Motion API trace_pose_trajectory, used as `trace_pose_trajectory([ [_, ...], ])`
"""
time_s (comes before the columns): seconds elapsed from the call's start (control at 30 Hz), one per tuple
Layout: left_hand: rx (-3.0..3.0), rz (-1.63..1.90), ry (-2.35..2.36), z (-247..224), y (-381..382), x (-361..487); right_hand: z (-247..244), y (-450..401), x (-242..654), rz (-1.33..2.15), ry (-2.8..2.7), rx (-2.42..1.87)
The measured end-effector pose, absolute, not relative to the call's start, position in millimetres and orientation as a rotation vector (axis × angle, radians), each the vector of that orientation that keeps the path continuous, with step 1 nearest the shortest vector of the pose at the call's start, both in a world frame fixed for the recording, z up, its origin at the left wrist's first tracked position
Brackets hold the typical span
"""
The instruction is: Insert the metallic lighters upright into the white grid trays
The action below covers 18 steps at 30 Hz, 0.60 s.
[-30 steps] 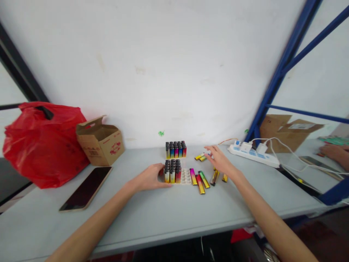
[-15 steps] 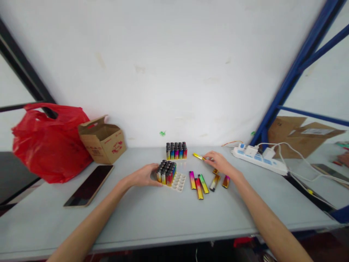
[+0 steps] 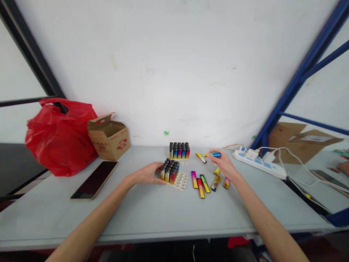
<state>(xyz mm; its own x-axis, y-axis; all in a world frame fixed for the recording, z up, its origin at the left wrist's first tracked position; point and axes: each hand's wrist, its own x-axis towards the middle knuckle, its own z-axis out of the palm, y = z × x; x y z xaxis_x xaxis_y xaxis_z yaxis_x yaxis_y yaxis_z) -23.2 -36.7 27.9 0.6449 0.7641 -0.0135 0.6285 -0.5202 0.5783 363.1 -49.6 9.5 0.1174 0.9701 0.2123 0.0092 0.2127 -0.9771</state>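
My left hand (image 3: 149,173) curves around the left end of a white tray (image 3: 182,181), its thumb at the near edge and fingers behind. Black-topped lighters (image 3: 169,171) stand upright in the tray's left part, while round sockets show bare on its right. In my right hand (image 3: 221,161) is a blue-and-gold lighter (image 3: 214,154), held roughly level above the table between thumb and fingers. Just left of that hand lies a yellow lighter (image 3: 201,157). Several loose lighters, among them a red one (image 3: 200,187) and a green one (image 3: 205,183), lie nearer to me.
A full block of upright lighters (image 3: 179,150) stands behind the tray. Leftward are a phone (image 3: 94,180), an open cardboard box (image 3: 116,142) and a red plastic bag (image 3: 61,138). A white power strip (image 3: 259,163) with plugs and cables lies at the right.
My right hand has picked up the blue-and-gold lighter and raised it slightly. The yellow lighter lies beside it, uncovered. My left hand keeps its place at the tray; the view has shifted slightly.
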Motion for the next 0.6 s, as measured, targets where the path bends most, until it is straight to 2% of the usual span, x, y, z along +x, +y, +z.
trace_pose_trajectory([
  [0.1, 2.323, 0.334, 1.111, 25.9, -33.8, -23.3, 6.3, -47.0, 360.5, 0.920, -1.176, -1.144],
  [0.6, 2.322, 0.351, 1.037, 26.0, -33.4, -20.9, 22.3, -56.1, 316.4, 1.173, -1.221, -0.960],
])
